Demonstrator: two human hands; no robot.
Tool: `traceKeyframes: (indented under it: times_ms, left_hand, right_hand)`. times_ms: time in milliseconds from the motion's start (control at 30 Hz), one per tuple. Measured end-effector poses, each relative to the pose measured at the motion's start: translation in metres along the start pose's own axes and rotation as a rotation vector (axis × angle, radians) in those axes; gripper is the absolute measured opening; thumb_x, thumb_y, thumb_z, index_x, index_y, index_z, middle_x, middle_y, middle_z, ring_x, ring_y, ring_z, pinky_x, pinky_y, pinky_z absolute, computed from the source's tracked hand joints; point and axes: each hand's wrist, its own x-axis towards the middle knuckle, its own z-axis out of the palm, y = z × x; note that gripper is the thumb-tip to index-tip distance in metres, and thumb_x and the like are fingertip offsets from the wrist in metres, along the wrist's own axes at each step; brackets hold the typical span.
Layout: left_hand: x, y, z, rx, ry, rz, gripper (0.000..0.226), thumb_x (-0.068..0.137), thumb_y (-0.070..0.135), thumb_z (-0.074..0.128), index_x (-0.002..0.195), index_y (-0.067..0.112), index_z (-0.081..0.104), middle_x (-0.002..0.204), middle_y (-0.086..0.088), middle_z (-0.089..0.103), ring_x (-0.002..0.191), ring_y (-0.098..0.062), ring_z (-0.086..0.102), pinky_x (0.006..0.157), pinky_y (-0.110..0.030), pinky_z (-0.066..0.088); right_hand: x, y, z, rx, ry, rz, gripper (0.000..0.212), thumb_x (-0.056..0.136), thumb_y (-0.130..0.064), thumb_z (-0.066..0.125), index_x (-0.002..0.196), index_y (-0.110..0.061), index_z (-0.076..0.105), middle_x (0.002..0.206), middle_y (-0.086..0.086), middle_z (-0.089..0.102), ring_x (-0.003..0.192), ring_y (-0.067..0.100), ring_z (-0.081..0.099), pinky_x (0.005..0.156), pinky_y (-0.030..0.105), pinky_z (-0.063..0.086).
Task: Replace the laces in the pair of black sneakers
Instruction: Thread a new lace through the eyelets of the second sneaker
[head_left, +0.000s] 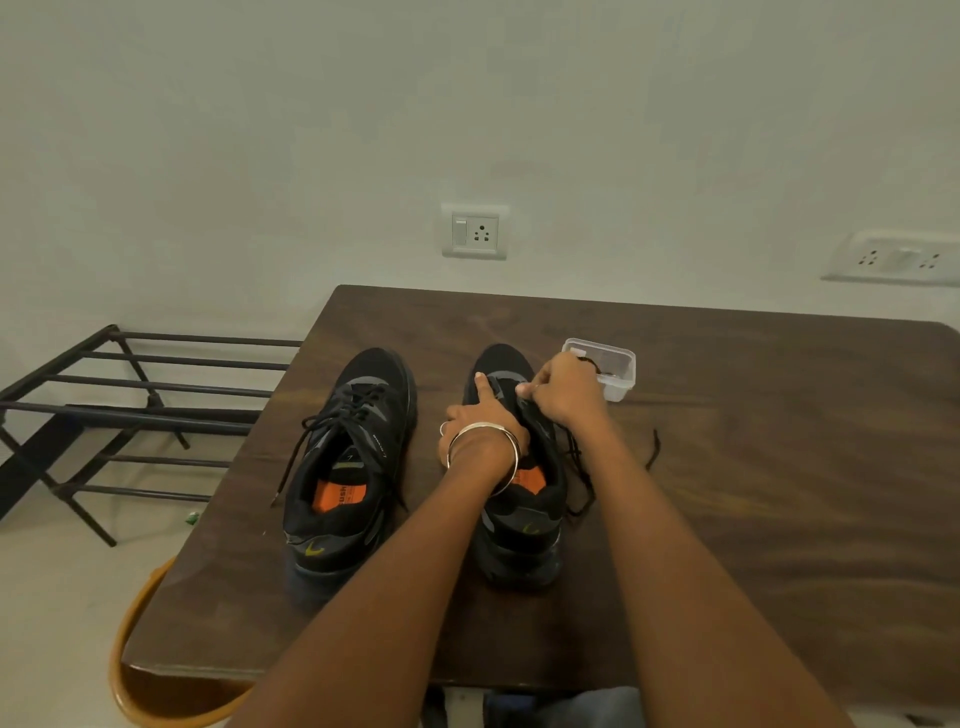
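Note:
Two black sneakers with orange insoles stand side by side on the dark wooden table (753, 467), toes pointing away from me. The left sneaker (348, 467) is laced, its lace ends hanging loose. My left hand (480, 423), with a silver bangle on the wrist, rests on the right sneaker (519, 525), index finger stretched along the tongue. My right hand (563, 389) pinches the black lace (579, 467) near the upper eyelets. Loose lace trails down the shoe's right side onto the table, and a lace end (653, 451) lies further right.
A small clear plastic container (615, 371) stands just behind my right hand. A black metal rack (130, 405) stands on the floor to the left of the table. An orange chair edge (130, 649) shows at the table's near left corner. Wall sockets are behind.

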Motion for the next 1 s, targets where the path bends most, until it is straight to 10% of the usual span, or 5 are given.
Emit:
traceKeyframes:
  times_ms: [267, 567, 767, 867, 1000]
  left_hand:
    - [0.002, 0.0, 0.0, 0.014, -0.005, -0.011, 0.097, 0.087, 0.047, 0.061, 0.152, 0.036, -0.01, 0.144, -0.02, 0.029, 0.129, -0.04, 0.037, 0.098, -0.05, 0.041]
    - [-0.001, 0.001, 0.0, 0.047, 0.017, -0.006, 0.094, 0.089, 0.047, 0.059, 0.152, 0.033, -0.009, 0.144, -0.021, 0.03, 0.129, -0.039, 0.038, 0.097, -0.049, 0.042]
    - [-0.002, 0.002, -0.001, 0.052, 0.005, 0.001, 0.095, 0.089, 0.047, 0.058, 0.152, 0.032, -0.01, 0.144, -0.021, 0.029, 0.129, -0.039, 0.038, 0.098, -0.049, 0.041]
    - [0.0, 0.002, -0.001, 0.045, 0.003, 0.003, 0.094, 0.09, 0.047, 0.058, 0.152, 0.032, -0.01, 0.144, -0.021, 0.029, 0.129, -0.039, 0.038, 0.098, -0.049, 0.041]
    - [0.001, 0.001, 0.0, 0.029, 0.002, 0.009, 0.094, 0.089, 0.048, 0.058, 0.152, 0.032, -0.01, 0.145, -0.022, 0.028, 0.13, -0.04, 0.037, 0.1, -0.05, 0.04]
  right_hand:
    - [-0.003, -0.007, -0.008, 0.075, -0.023, -0.024, 0.024, 0.095, -0.013, 0.052, 0.092, 0.005, 0.068, 0.094, 0.018, 0.069, 0.09, 0.03, 0.064, 0.082, 0.042, 0.053]
    - [-0.031, -0.031, -0.066, 1.13, -0.062, -0.078, 0.024, 0.104, -0.006, 0.041, 0.087, -0.008, 0.059, 0.079, 0.003, 0.061, 0.075, 0.015, 0.061, 0.072, 0.032, 0.05]
    - [-0.022, -0.005, -0.061, 1.659, 0.111, 0.261, 0.016, 0.102, -0.013, 0.044, 0.089, -0.009, 0.053, 0.077, 0.011, 0.06, 0.067, 0.024, 0.062, 0.071, 0.04, 0.055]
    - [-0.014, 0.002, -0.047, 1.017, 0.247, 0.323, 0.019, 0.099, -0.026, 0.053, 0.09, -0.009, 0.056, 0.076, 0.01, 0.063, 0.051, 0.02, 0.055, 0.051, 0.031, 0.051]
    - [-0.011, 0.006, -0.025, -0.059, 0.232, 0.094, 0.013, 0.095, -0.023, 0.06, 0.096, -0.013, 0.067, 0.096, 0.001, 0.063, 0.096, 0.021, 0.054, 0.093, 0.047, 0.041]
